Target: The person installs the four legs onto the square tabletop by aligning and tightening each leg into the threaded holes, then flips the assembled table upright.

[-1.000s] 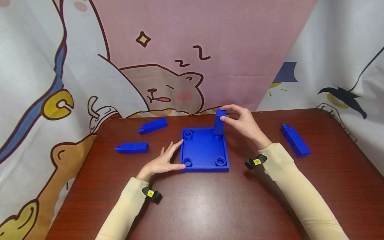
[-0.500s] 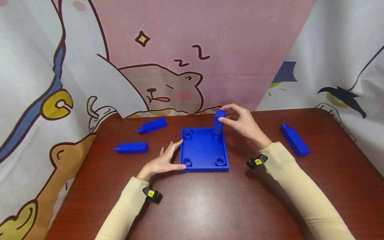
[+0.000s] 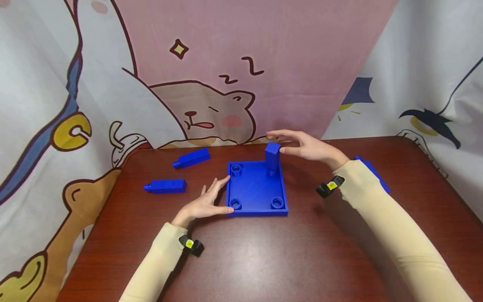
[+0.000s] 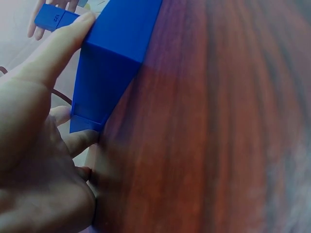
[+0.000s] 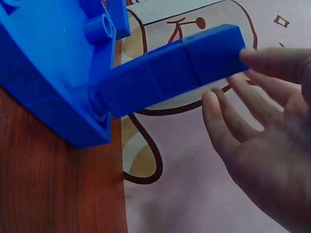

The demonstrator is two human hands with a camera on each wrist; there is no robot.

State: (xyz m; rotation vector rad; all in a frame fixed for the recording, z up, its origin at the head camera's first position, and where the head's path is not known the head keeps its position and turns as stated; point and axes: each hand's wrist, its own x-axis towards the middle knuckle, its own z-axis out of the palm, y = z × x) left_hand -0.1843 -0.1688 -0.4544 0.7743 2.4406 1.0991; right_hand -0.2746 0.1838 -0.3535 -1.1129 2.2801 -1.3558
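A blue square tray (image 3: 254,188) with a round socket in each corner lies on the table. One blue square post (image 3: 272,156) stands up from its back right socket, leaning slightly. Beside the post's top is my right hand (image 3: 307,146), fingers spread; in the right wrist view the thumb tip meets the post's end (image 5: 214,51) while the other fingers are apart from it. My left hand (image 3: 201,206) steadies the tray's left side. Its thumb touches the front left corner and its straight fingers rest along the left wall, as the left wrist view also shows.
Two loose blue posts, an upper one (image 3: 191,158) and a lower one (image 3: 166,186), lie left of the tray with threaded ends pointing left. Another post (image 3: 375,174) at the right is partly covered by my right sleeve. A cartoon-print curtain (image 3: 294,63) hangs behind the table (image 3: 245,260).
My right fingers have let go of the post and spread, and the hand and forearm have shifted slightly right. The post stays standing in the socket. My left hand has not moved.
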